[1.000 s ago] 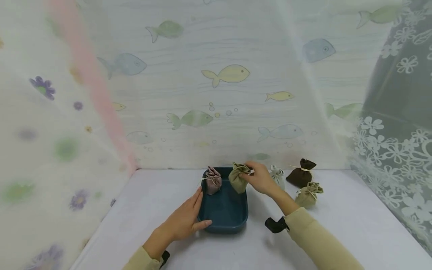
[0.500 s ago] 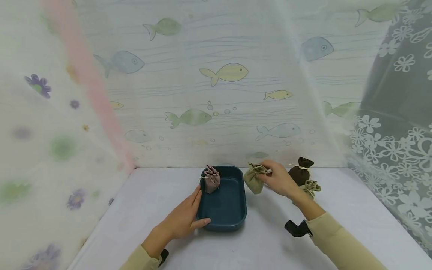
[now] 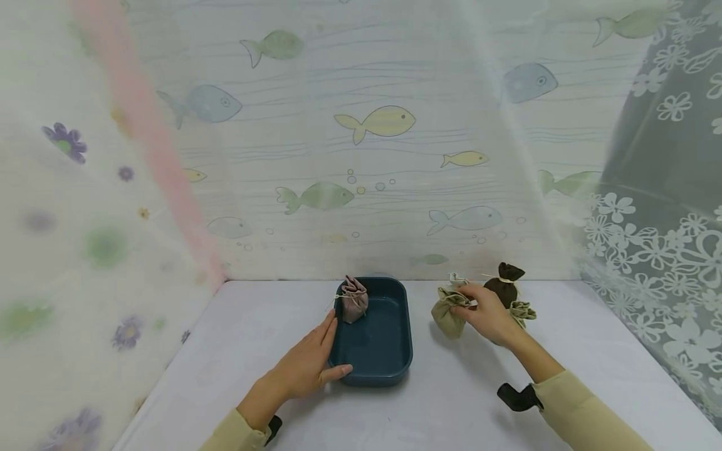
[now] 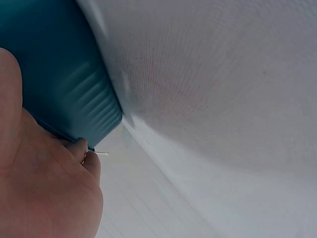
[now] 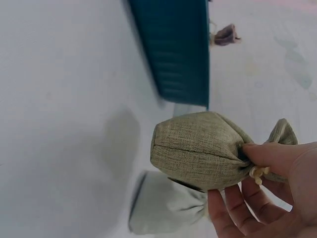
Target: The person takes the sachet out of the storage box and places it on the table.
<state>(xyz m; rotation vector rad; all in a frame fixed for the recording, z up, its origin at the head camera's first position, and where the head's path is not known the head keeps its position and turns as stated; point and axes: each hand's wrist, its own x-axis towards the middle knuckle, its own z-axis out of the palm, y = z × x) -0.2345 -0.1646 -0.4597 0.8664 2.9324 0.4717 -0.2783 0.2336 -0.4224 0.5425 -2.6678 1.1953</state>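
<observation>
Right now the right hand [image 3: 489, 316] pinches an olive pouch [image 3: 447, 316] by its tied neck, thumb and fingers closed on the gathered cloth where the cord sits. Held that way, the filled body hangs free below and to the left of the knuckles; in the right wrist view the pouch [image 5: 200, 149] is clear of the table, its shadow lying apart on the white cloth, so I judge it lifted rather than resting. The neck is likely gripped because it is the one narrow, firm part a pinch can close on.

Just behind that hand, toward the table's far edge, stand a brown pouch [image 3: 505, 284] and a second olive pouch [image 3: 522, 309], close together. A pale grey pouch [image 5: 166, 208] lies under the held one in the wrist view; from the head only its top [image 3: 458, 278] shows past the fingers.

Left of the held pouch, with a strip of bare table between, sits the blue tray [image 3: 395, 371], near the middle of the table. A mauve pouch [image 3: 354, 299] rests in its far left corner.

The left hand [image 3: 307, 368] lies against the tray's left wall, fingers straight along the rim and thumb on the near corner, gripping nothing; it seems to steady the tray. The left wrist view shows the thumb [image 4: 85, 148] touching the ribbed wall [image 4: 81, 96].
</observation>
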